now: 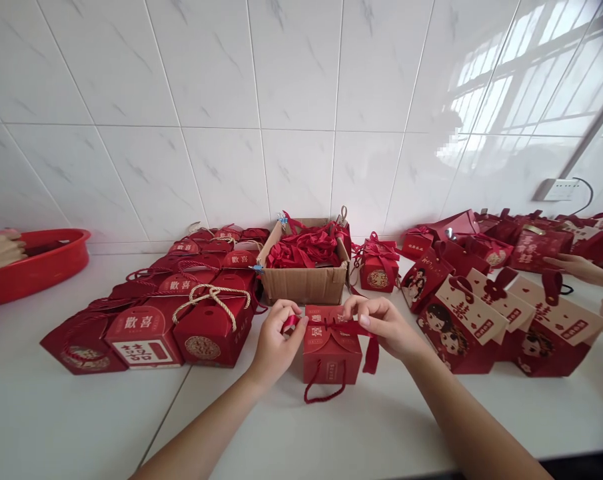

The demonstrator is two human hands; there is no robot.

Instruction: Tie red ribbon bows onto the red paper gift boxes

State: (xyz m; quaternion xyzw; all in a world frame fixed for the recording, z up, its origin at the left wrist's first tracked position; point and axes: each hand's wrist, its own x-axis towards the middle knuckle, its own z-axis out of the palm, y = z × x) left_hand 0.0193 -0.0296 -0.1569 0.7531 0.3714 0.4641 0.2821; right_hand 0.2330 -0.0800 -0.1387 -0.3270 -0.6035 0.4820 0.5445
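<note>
A small red gift box [331, 363] with gold lettering stands on the white table between my hands, a dark red cord loop hanging down its front. A red ribbon [348, 327] lies across its top. At the box's upper left, my left hand [280, 337] pinches one end of the ribbon. My right hand [381, 323] is closed on the ribbon at the upper right, and a ribbon tail hangs below its fingers.
Behind the box is a cardboard box [304, 283] full of red ribbons. Rows of red boxes [146, 337] stand left, and red gift bags [456, 327] right. A red basin [56, 260] is far left. Other people's hands show at both edges.
</note>
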